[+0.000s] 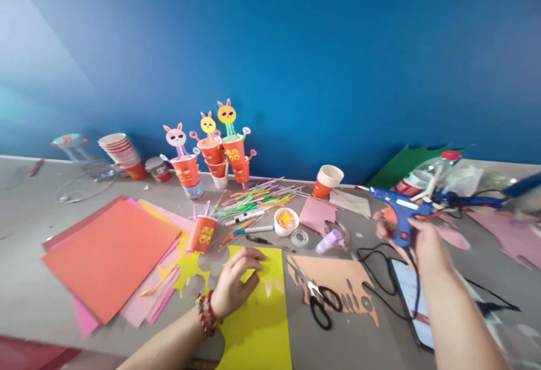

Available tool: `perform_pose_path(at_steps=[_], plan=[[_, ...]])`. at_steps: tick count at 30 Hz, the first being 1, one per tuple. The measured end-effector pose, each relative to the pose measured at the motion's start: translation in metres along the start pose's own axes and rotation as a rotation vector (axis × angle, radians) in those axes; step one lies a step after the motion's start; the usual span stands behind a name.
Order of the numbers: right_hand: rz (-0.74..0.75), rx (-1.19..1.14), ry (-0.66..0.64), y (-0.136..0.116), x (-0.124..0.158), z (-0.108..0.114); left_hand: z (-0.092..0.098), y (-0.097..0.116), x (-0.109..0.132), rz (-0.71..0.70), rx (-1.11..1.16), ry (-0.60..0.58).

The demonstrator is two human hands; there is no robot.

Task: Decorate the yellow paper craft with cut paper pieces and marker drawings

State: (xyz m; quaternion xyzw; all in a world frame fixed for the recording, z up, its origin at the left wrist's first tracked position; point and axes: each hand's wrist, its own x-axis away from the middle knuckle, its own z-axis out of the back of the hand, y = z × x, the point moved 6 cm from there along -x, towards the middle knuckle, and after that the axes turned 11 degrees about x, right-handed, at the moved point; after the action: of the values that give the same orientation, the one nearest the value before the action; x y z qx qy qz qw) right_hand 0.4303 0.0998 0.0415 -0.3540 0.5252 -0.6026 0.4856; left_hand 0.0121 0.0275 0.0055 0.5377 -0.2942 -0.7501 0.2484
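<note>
My right hand (426, 246) is closed round the handle of a blue hot glue gun (404, 212), held above the table with its nozzle pointing left. My left hand (239, 277) rests on a yellow paper sheet (257, 330), fingers loosely bent and thumb apart, with nothing visible in it. Two small pale ear-shaped cutouts (274, 286) lie on that sheet, just right of the fingers. Black-handled scissors (316, 296) lie on a cut-up peach sheet (338, 268) between my hands. A red paper cup (203, 234) with purple strips stands beyond my left hand.
Rabbit-faced cup figures (186, 170) stand near the blue wall. Coloured strips (253, 198), a white bowl (286, 222), tape (300, 238) and a glue stick (328, 241) lie mid-table. Coloured paper (114, 257) is stacked left. A phone (408, 296) and black cord (376, 288) lie below the right hand.
</note>
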Motion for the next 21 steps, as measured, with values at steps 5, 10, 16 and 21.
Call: perform_pose_path(at_steps=[5,10,16,21], plan=[[-0.047,0.162,-0.605,-0.033,0.088,-0.068,0.002,0.0,0.001,0.007,0.014,0.006],[0.01,0.286,-0.824,-0.064,0.13,-0.125,0.001,0.007,-0.003,-0.027,0.0,-0.039],[0.283,0.42,-0.815,-0.083,0.13,-0.14,0.0,0.01,-0.005,-0.046,-0.029,-0.049],[0.393,0.566,-0.789,-0.077,0.131,-0.138,0.0,0.009,-0.003,-0.039,-0.026,-0.056]])
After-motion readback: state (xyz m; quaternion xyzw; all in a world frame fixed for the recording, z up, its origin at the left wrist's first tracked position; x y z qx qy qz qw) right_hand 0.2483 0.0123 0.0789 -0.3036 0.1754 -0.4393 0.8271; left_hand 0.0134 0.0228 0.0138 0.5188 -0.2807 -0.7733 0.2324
